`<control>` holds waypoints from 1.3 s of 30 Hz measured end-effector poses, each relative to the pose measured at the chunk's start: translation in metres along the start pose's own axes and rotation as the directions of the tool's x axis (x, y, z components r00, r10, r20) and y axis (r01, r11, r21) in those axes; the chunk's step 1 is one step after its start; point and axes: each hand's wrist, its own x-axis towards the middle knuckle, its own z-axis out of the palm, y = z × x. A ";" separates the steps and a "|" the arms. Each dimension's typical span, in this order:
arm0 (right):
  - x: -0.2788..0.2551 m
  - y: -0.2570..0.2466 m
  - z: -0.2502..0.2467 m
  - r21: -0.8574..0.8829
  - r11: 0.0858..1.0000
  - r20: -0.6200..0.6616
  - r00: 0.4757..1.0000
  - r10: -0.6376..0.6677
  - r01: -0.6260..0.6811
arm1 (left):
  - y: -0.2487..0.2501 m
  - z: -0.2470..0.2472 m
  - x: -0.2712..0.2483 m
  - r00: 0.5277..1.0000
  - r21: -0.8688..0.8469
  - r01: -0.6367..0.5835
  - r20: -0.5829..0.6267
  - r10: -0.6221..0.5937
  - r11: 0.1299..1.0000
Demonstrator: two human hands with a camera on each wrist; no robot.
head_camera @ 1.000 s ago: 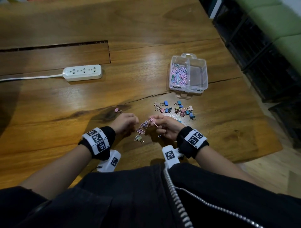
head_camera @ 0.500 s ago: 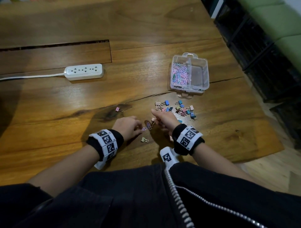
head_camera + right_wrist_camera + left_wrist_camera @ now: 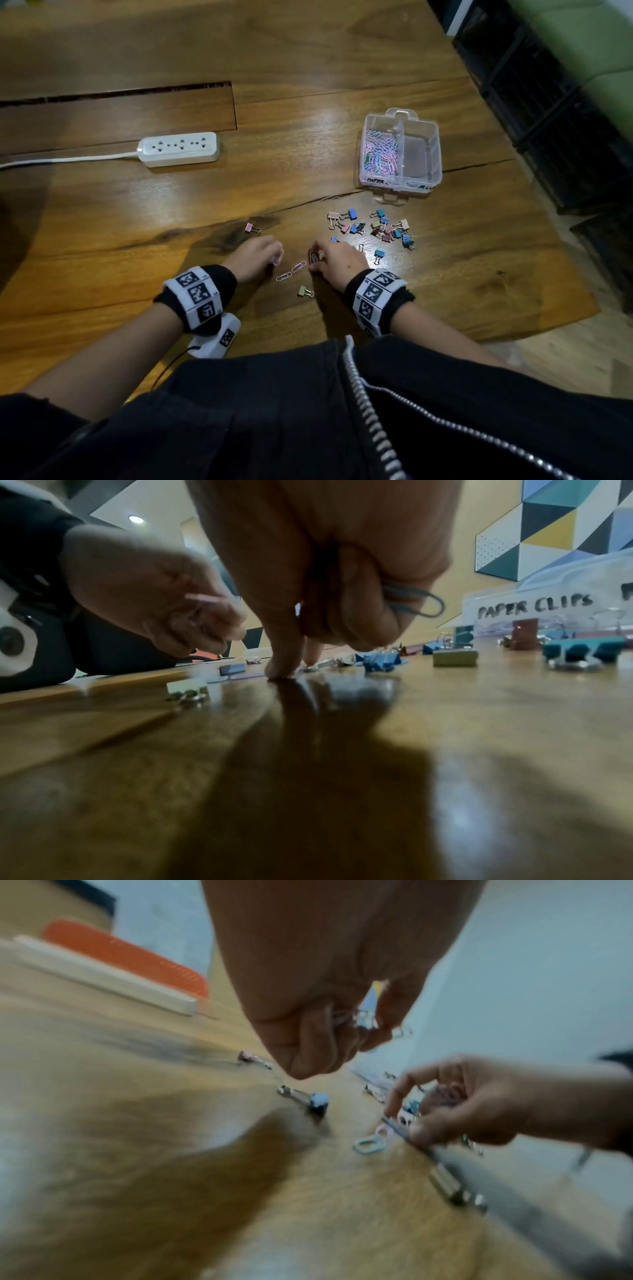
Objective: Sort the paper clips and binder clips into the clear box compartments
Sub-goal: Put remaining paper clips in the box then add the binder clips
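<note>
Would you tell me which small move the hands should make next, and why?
Probably the right hand should pinch up the nearest loose paper clip on the table. Both hands already hold clips, the left hand included, two lie between them, and the clear box holds paper clips only in its left compartment.

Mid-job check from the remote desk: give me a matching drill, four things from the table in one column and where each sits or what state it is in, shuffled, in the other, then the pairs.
Things
1. left hand
2. pink binder clip
3. green binder clip
4. clear box

Places or states
A. lies alone, left of the binder clip pile
B. one compartment full of paper clips, the other holding no clips
C. grips a bunch of paper clips
D. lies nearest the person, between the two wrists

Pairs: 1-C, 2-A, 3-D, 4-B
</note>
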 end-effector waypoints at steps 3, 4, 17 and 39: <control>0.004 -0.003 -0.002 -0.038 0.999 0.054 0.999 0.001 0.001 | 0.002 -0.011 -0.001 0.988 -0.584 0.152 0.069 -0.138 0.797; 0.006 -0.003 -0.003 -0.017 1.000 0.086 0.996 0.009 -0.008 | 0.002 -0.014 -0.002 0.982 -0.712 0.186 0.126 -0.138 0.678; 0.000 0.011 -0.012 0.364 0.926 0.254 0.967 0.008 -0.103 | 0.008 0.004 -0.006 0.968 -0.223 0.242 0.127 -0.219 0.944; -0.010 0.014 -0.039 0.961 0.014 0.276 0.959 -0.071 -0.275 | 0.006 0.015 -0.011 0.974 -0.844 0.225 0.196 -0.111 0.486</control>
